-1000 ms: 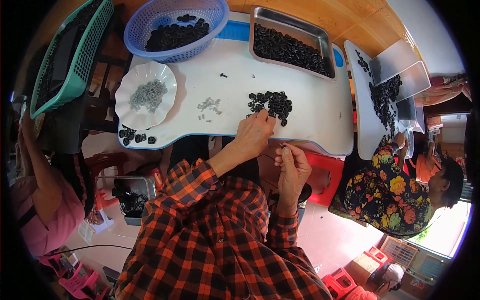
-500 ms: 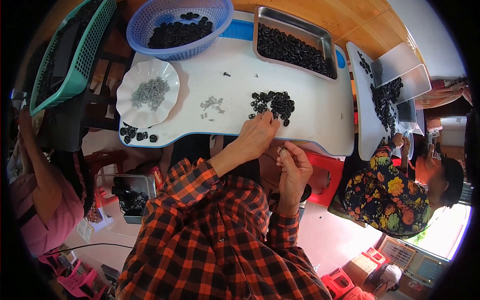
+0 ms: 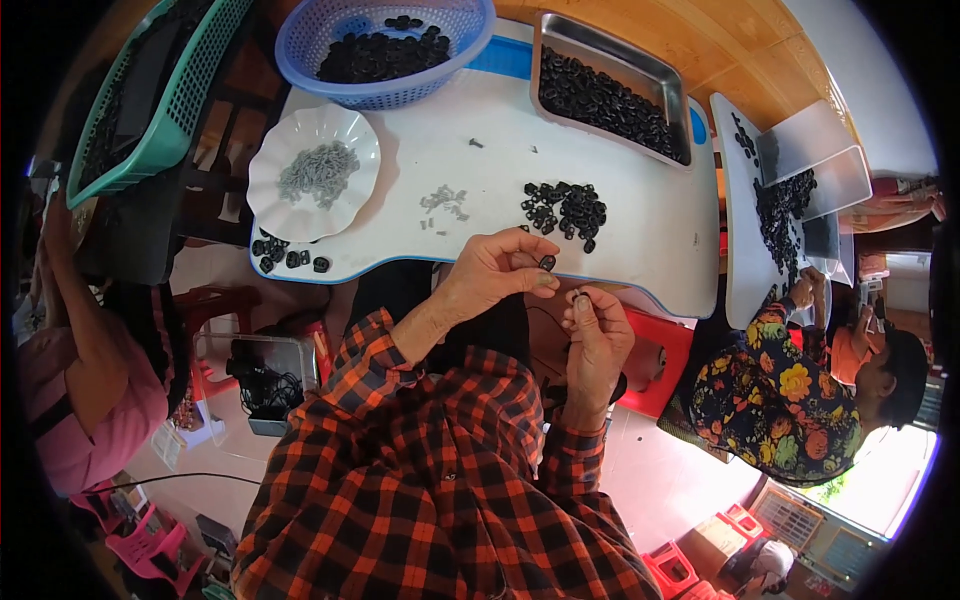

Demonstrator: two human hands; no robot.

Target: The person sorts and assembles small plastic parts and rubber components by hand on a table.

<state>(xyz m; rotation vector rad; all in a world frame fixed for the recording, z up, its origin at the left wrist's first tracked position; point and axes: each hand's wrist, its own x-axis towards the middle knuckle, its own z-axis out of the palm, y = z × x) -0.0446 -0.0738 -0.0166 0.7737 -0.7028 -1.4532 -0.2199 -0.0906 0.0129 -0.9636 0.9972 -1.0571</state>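
Note:
My left hand (image 3: 498, 266) is raised over the table's near edge and pinches a small black plastic piece (image 3: 547, 263) between thumb and fingertips. Just right of it and slightly lower, my right hand (image 3: 598, 335) has its thumb and fingers closed; something tiny at the tips is too small to name. The two hands are close but apart. Beyond them on the white table (image 3: 400, 150) lies a loose pile of similar black pieces (image 3: 578, 212). To the left of that pile, small grey pegs (image 3: 443, 199) are scattered.
A scalloped white plate (image 3: 368, 170) bears many grey pegs; several black pieces (image 3: 293, 259) lie beside it. At the back stand a blue colander (image 3: 450, 70) and a metal tray (image 3: 613, 45), both with black pieces. A co-worker (image 3: 790, 390) sits at the right, another (image 3: 100, 370) at the left.
My left hand has come back from the black pile toward my right hand, now with a black piece in its fingertips. The whole view has shifted slightly.

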